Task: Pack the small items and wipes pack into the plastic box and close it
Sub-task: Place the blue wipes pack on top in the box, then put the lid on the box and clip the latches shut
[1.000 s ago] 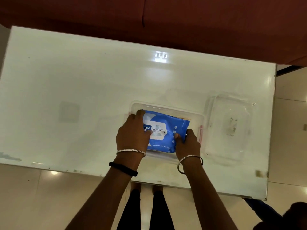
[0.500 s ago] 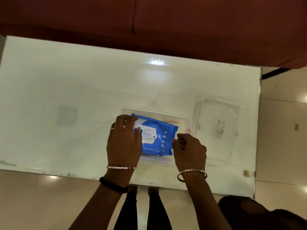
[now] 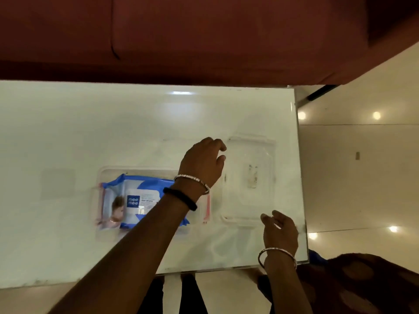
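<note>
White tabletop (image 3: 68,132), red sofa behind. Wipes pack (image 3: 136,200) lying in the plastic box (image 3: 99,177). Left hand (image 3: 201,162) and right hand (image 3: 280,232) – both open, empty – reaching for the clear lid (image 3: 249,177); best taking opposite edges, lowering level.

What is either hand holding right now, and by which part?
Nothing yet. The left hand hovers open at the clear lid's far-left corner, the right hand open at its near edge. The wipes pack lies in the box, untouched.
</note>
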